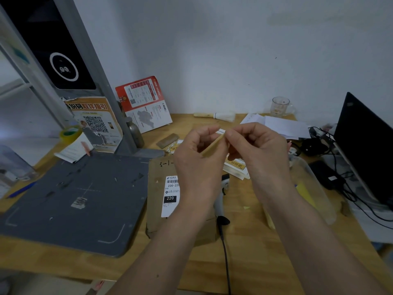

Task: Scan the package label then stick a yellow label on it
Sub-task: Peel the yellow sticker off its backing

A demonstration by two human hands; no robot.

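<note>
A brown cardboard package (156, 201) lies on the wooden desk, its white shipping label (170, 195) facing up and partly hidden by my left wrist. Above it, both hands pinch a yellow label sheet (213, 145). My left hand (197, 154) holds its lower part. My right hand (257, 145) pinches its top edge. A white handheld scanner (222, 194) with a black cable lies on the desk between my forearms. More yellow labels (236, 166) lie behind my hands.
A grey scan mat (74, 196) lies to the left, beneath a grey stand with posters. A clear plastic tray (312, 188) and a laptop (365, 145) with cables sit right. Papers, a glass cup (280, 106), a brush and yellow tape (70, 134) line the back.
</note>
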